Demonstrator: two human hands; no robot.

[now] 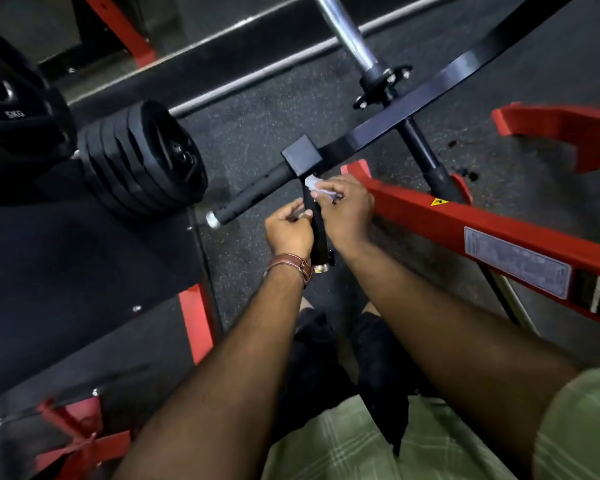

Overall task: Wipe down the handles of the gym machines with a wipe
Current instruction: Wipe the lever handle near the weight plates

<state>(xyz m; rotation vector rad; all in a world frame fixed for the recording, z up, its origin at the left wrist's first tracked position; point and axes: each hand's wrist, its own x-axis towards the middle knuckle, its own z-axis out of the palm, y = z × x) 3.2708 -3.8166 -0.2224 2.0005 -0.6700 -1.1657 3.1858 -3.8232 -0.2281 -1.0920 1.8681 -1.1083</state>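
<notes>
**Wiping the near handle, top end**

Head view: my right hand (pixel 343 206) pinches the white wipe (pixel 315 186) against the top of the near handle (pixel 316 226), just under the black block (pixel 302 154). My left hand (pixel 289 230) curls round its middle, steadying it. Next, I judge, draw the wipe down toward the silver cap; the side handle (pixel 250 199) looks still to do.

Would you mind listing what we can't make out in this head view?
- Wipe: mostly covered by the right hand; its size is unclear.
- Near handle: partly hidden between the right hand and the left hand.
- Sticker on the red frame: print too blurred to read.
- Weight plates: markings too dark to see.
</notes>
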